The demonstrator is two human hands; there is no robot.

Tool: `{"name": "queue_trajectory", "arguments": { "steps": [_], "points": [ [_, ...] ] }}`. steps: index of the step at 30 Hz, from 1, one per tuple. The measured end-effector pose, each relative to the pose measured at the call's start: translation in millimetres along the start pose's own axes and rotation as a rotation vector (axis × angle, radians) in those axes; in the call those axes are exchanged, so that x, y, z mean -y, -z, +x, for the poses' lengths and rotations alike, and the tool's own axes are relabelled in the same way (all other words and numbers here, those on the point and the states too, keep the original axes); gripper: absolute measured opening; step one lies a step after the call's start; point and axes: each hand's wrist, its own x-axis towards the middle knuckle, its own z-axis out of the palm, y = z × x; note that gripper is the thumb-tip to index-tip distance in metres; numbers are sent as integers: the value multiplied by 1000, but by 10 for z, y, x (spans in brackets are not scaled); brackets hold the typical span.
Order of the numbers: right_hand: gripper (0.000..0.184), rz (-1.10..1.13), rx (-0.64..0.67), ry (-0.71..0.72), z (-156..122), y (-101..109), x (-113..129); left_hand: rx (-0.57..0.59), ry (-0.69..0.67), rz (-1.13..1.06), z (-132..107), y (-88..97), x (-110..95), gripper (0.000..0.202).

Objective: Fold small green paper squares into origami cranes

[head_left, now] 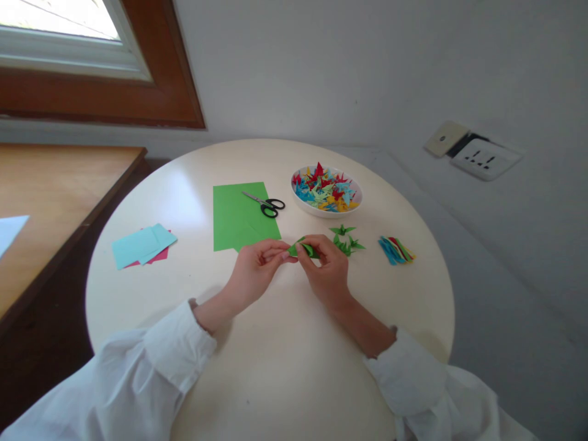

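While the left hand (257, 266) and right hand (326, 266) pinched a partly folded green paper (294, 250) over the table (275, 367), green birds (346, 245) just beyond the latter looked finished, a bowl (328, 214) held many more, and a green sheet (234, 214) lay seemingly unfolded beneath scissors (263, 203).

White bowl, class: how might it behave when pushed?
The white bowl would probably slide rather than tip, being wide and shallow. It may feel light, since its load is small folded papers; those heaped on top could spill.
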Motion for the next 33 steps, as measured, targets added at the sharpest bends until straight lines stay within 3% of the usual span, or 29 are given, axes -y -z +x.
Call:
{"name": "queue_trajectory", "arguments": {
  "steps": [9, 17, 33],
  "points": [
    [4, -18, -17, -11, 12, -2, 6, -6, -24, -9, -4, -15, 19, 38],
    [4, 29, -23, -45, 15, -3, -6, -27, 88, -92, -19, -6, 6, 48],
    [2, 25, 7, -18, -4, -13, -5, 68, -53, 60, -3, 10, 79, 32]
  ]
}}
